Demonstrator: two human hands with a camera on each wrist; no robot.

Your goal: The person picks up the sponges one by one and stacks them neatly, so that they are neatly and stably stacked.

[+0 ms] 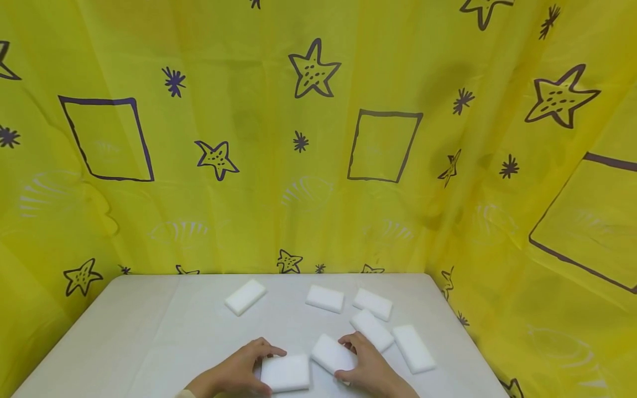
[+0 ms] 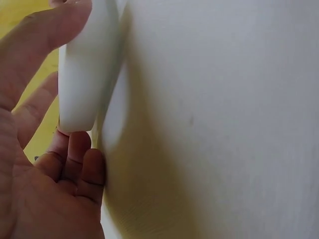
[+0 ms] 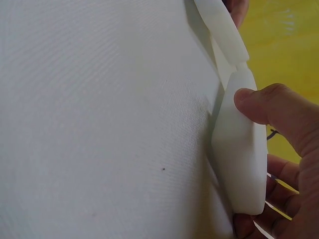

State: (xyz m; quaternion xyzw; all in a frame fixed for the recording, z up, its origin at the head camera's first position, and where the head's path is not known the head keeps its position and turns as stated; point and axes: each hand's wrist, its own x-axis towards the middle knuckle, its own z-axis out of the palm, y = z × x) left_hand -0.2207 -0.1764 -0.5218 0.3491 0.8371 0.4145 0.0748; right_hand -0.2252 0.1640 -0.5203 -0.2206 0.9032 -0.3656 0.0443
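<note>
Over the pale bench (image 1: 124, 342), the left hand's (image 1: 238, 369) fingers pinch a white rectangular foam-like block (image 1: 286, 373); the right hand's (image 1: 369, 366) grip an angled matching white block (image 1: 332, 352) just beside it. Pushing them together could catch their corners; drifting outward, the right hand could nudge the neighbouring white oblong block (image 1: 372, 330).

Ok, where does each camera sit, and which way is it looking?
Head: on the head, looking forward and down at the table and yellow curtain; left hand and right hand show.
Left wrist: on that wrist, looking at the left hand's block; part of that hand shows.
Right wrist: on that wrist, looking at the right hand's block; parts of both hands show.
Shared: head and right wrist both show the right hand's block.
</note>
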